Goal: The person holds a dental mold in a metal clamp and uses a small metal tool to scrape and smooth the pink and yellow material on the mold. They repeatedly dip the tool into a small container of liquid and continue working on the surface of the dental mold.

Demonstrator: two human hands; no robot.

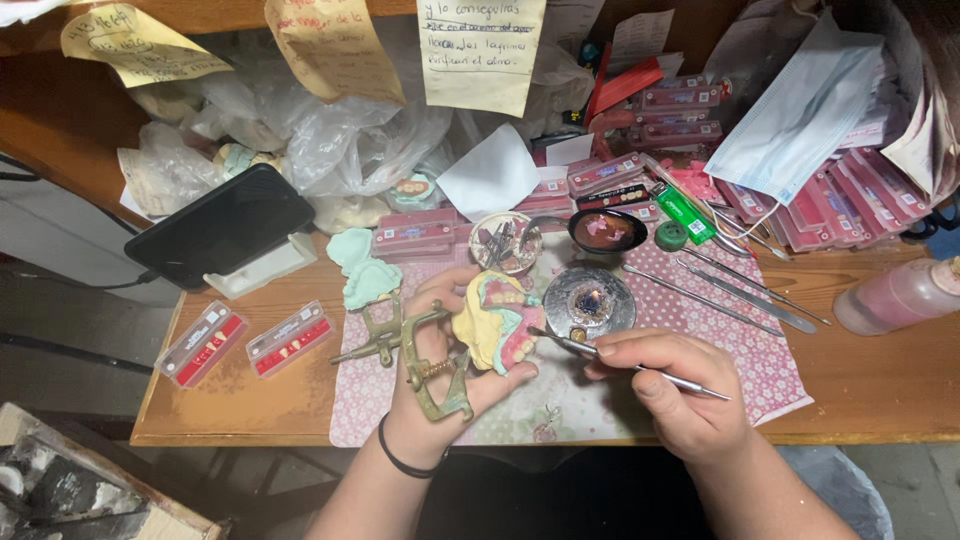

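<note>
Left hand (440, 370): is being held palm-up over the flowered pink cloth mat (770, 370), wrist bent back, a black band worn around the wrist; the fingers are being curled closed around a brass-coloured metal hinged frame (432, 372) carrying a pale yellow plaster dental cast with pink wax gums and teeth (495, 325).
Right hand (675, 385): is being rested low on the mat, knuckles up, with a slim steel wax-carving tool (620, 360) being pinched between thumb and fingers in a pen grip.
Tool tip: is being pointed left, just beside the cast's lower edge; contact cannot be told.
Cast position: is being kept above the mat's middle, near the front edge of the brown wooden bench (880, 385).
Close things: a round metal dish with a small flame (588, 300) is sitting just behind the tool; a second brass frame (375, 335) is lying to the left.
Open room: bare mat is being left in front of both hands.
</note>
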